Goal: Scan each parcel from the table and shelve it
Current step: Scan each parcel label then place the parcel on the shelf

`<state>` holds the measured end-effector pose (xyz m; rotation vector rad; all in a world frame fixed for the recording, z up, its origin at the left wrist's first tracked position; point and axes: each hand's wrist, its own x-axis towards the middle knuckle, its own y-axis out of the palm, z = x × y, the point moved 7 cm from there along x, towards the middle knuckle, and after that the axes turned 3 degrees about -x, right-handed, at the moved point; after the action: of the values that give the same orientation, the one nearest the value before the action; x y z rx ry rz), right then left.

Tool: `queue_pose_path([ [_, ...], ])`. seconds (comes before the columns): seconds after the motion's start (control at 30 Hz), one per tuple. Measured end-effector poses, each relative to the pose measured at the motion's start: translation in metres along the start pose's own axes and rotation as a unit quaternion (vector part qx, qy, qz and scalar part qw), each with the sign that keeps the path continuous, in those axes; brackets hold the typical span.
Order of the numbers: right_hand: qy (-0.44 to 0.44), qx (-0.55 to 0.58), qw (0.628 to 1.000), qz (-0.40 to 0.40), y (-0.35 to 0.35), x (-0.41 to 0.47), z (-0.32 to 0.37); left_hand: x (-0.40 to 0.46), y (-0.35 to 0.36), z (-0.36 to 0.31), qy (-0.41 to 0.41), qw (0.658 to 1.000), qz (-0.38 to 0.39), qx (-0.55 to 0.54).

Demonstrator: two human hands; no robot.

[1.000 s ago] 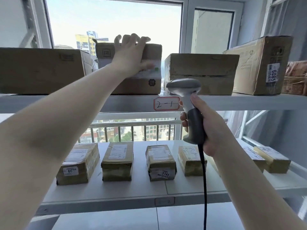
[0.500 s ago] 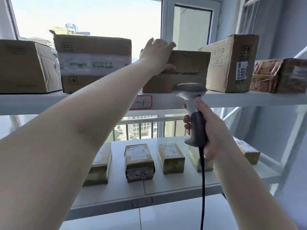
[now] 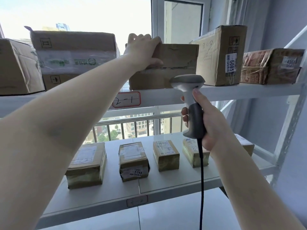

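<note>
My left hand (image 3: 142,50) reaches up to a plain brown parcel (image 3: 177,63) in the middle of the upper shelf (image 3: 249,92). It grips the parcel's top left corner, fingers over the top and thumb on the front face. My right hand (image 3: 212,123) holds a grey barcode scanner (image 3: 187,82) by its handle, upright, just below and in front of that parcel. The scanner's black cable hangs straight down.
On the upper shelf stand a box with white tape (image 3: 74,60) at the left, a tall box labelled 6085 (image 3: 216,55) and a reddish wrapped box (image 3: 269,67) at the right. Several small parcels, one marked 5144 (image 3: 132,160), line the lower shelf (image 3: 166,185). A window lies behind.
My left hand left the white-taped box and moved right to the plain brown parcel. The view swung right with it. The scanner stays held in my right hand.
</note>
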<state>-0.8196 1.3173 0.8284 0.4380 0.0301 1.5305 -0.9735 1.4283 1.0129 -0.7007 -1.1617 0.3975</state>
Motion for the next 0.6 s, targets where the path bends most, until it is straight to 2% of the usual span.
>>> queue_pose_path([
  [0.23, -0.004, 0.008, 1.0, 0.001, -0.005, 0.003, 0.001, -0.004, -0.001, -0.003, 0.003, 1.0, -0.015, -0.016],
  [0.4, -0.002, 0.012, 1.0, -0.009, -0.02, 0.004, 0.003, 0.0, -0.009, -0.034, 0.041, 0.996, -0.073, -0.02],
  [0.6, -0.005, 0.012, 0.999, -0.034, -0.041, 0.006, 0.006, 0.013, -0.001, -0.07, 0.062, 0.994, -0.086, -0.03],
])
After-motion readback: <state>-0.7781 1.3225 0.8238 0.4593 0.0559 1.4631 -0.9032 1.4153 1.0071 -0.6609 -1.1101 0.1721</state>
